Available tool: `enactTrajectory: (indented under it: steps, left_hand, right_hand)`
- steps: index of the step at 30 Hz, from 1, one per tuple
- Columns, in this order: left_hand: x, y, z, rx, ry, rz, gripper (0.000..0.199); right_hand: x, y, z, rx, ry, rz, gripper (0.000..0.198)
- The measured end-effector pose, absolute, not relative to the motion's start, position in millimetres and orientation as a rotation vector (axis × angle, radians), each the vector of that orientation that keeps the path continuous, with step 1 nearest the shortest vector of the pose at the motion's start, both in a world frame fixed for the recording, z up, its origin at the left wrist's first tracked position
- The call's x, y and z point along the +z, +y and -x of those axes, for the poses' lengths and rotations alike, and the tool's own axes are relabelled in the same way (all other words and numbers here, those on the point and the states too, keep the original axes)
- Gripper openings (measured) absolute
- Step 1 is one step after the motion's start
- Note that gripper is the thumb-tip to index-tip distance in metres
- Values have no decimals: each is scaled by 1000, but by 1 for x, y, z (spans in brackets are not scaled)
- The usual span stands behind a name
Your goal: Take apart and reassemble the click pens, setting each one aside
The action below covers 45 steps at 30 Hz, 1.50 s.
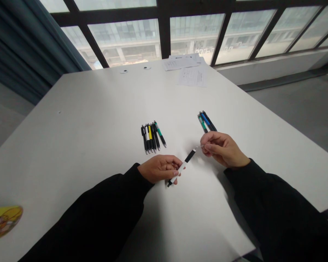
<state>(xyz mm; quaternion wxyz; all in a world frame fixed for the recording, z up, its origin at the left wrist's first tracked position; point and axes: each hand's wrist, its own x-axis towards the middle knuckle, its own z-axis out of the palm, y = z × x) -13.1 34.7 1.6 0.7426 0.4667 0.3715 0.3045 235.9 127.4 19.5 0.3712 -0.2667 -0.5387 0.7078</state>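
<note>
A white pen with a black grip is pinched in my left hand, its tip slanting up and to the right. My right hand is closed, thumb against the fingers, just beyond that tip. A thin, pale, see-through piece sticks out of its fingertips toward the pen; its kind is too small to make out. Several pens, black, white, yellow and green, lie in a row above my left hand. Past my right hand lies a smaller group of pens, with a blue one and a green one, partly covered by the hand.
Everything lies on a white table. Printed papers rest at its far edge, beside two small round white-and-black items. A yellow picture-printed object is at the lower left. Windows and a blue curtain stand beyond.
</note>
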Motion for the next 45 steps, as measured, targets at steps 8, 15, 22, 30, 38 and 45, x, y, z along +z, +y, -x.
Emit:
enactTrajectory:
  steps: [8,15,22,30,38,45]
  left_hand:
    - [2,35,13,659,818,-1036,39]
    - [4,35,13,667,822,-1037,37]
    - [2,35,14,663,815,-1030,37]
    - [4,35,13,660,813,-1034,36]
    - [2,35,14,657,813,-1035,36]
    - [4,36,13,653,822,-1033,36]
  right_hand:
    - [21,127,-234,1853,-1345,695,13]
    - [19,128,-235,1866,-1421,698,14]
    - [22,129,-237,1869,-1345,707,14]
    - [20,128,-236,1874,-1405,694,12]
    - [20,130,-238,1837,-1366,690,13]
    - [20,129,-238,1868,-1500,708,19]
